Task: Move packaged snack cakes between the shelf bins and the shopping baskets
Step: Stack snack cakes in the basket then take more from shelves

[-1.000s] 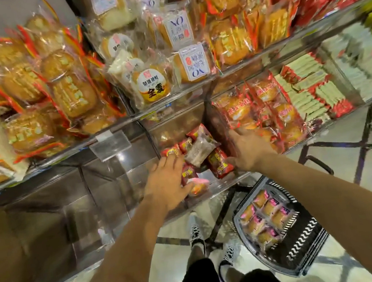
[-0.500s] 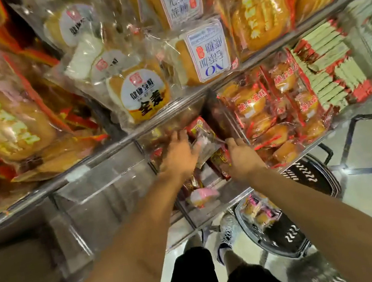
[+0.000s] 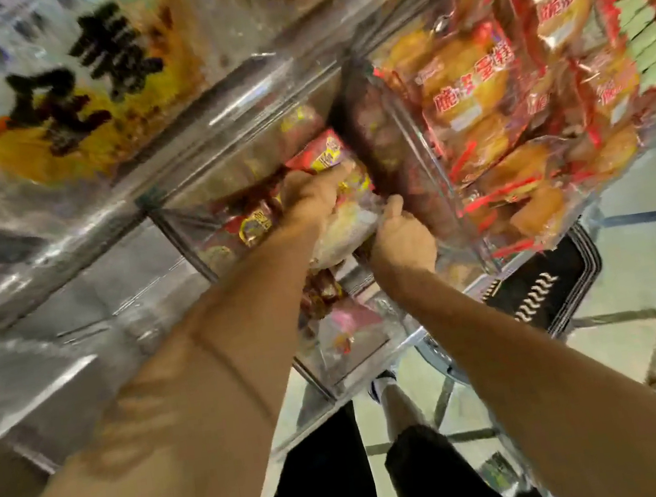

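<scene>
While the view has closed in, both hands, left (image 3: 311,198) and right (image 3: 400,234), seemingly grip snack packets (image 3: 346,224).

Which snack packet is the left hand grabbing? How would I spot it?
Find the clear shelf bin between the two arms. At its back, the left hand grips a packet. It is red with a yellow patch, unlike the pale clear packet just below.

Clear shelf bins (image 3: 411,160) hold wrapped snack cakes (image 3: 468,89) — a basket (image 3: 543,294) sits on the floor (image 3: 639,288).
</scene>
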